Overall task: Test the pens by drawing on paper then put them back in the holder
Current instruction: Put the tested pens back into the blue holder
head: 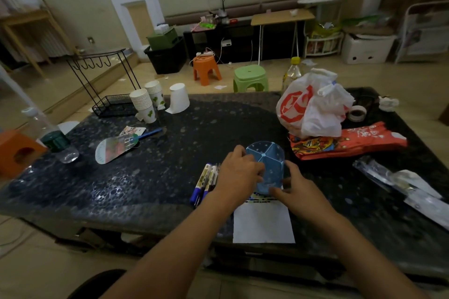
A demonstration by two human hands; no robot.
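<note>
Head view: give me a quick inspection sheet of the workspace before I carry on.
Surface: dark speckled table, glossy.
Job's things: blue pen holder, compartments look empty, standing at the top edge of the white paper; pens lying left of it; coloured marks on the paper's top edge.
Clutter: paper cup stacks, plastic bag, red packets, tape roll, bottle, hand fan.
Hands: left hand and right hand both grip the holder.
Cables: on the floor by the orange stool.
Surroundings: green stool, wire rack.

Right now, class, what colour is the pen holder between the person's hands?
Light blue, with small pale speckles; the pen holder shows best in the head view, the only one.
</note>
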